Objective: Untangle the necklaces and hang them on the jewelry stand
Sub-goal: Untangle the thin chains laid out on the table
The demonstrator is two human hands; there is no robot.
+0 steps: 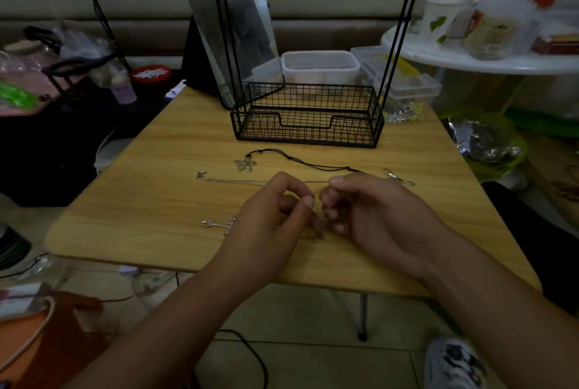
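Both your hands hover mid-table: left hand [275, 216] and right hand [372, 216], fingers curled, pinching a thin chain [238, 182] between them.

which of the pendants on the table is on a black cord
The flower pendant, lying just in front of the wire basket. Its black cord trails right; the small pendant to its left is on a thin silvery chain instead.

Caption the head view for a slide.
Both hands, left and right, pinch a thin chain on the wooden table before the jewelry stand.
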